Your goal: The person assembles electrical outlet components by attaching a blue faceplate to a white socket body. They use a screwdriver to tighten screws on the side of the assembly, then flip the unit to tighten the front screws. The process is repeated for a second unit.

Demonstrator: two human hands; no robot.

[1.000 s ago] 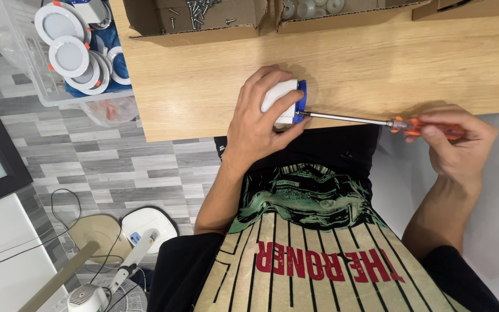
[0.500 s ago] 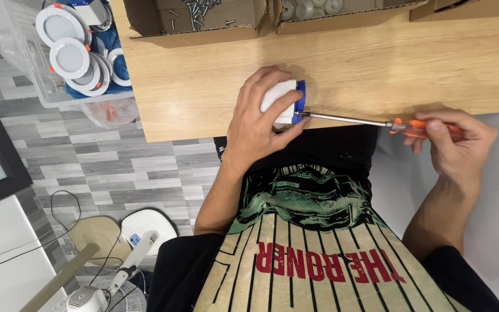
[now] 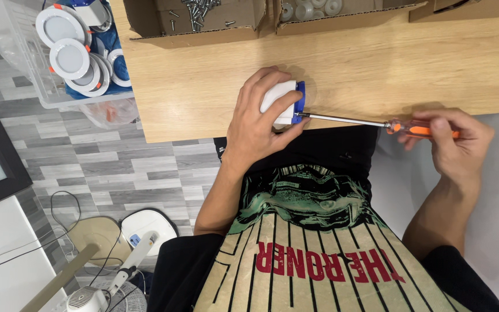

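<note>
Small white plastic fitting with blue end (image 3: 282, 104) gripped by left hand (image 3: 258, 118) at light wooden tabletop (image 3: 376, 63) edge, right hand (image 3: 451, 147) closed around orange-handled screwdriver (image 3: 376, 122), tip at fitting, grey plank floor (image 3: 88, 162) below tabletop.

Cardboard box w/ screws (image 3: 194, 17) on counter (image 3: 376, 69) far edge; clear bin w/ round white lights (image 3: 70, 52) left of counter; fan (image 3: 96, 297) on floor below.

White-blue fixture (image 3: 284, 104); orange-handled screwdriver (image 3: 370, 122); light wood table (image 3: 376, 63).
</note>
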